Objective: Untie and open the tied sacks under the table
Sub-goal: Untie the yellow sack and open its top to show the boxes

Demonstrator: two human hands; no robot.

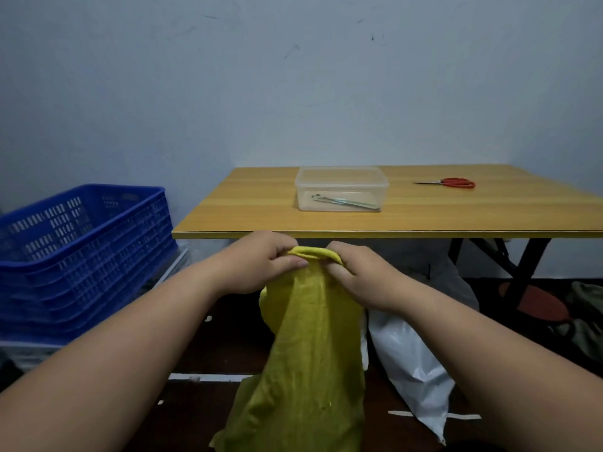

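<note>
While we hold the yellow sack (310, 347) up by its mouth in front of the desk (424, 220), the main risk is that the gathered top slips out of one grip. The cloth looks limp and the body hangs long, down to the dark floor (212, 347), so a pull from one side alone could drag the rim through our fingers and let it bunch shut. We also judge that tugging the two sides apart too sharply could tighten any knot that is left; we cannot tell whether a tie remains, because our fingers cover that part of the rim.

Our left hand (261, 262) is closed on the left side of the sack's rolled rim, thumb lying along the front of the cloth. Our right hand (355, 275) is closed on the right side of the same rim, fingers curled over it. The hands sit near each other, with only a short stretch of the yellow rim showing between them.

A white sack (408, 363) lies on the floor just right of the yellow one, partly under the desk, and its top is hidden behind our right forearm. On the desk stand a clear box (341, 187) and red scissors (453, 183), well apart from both hands.
</note>
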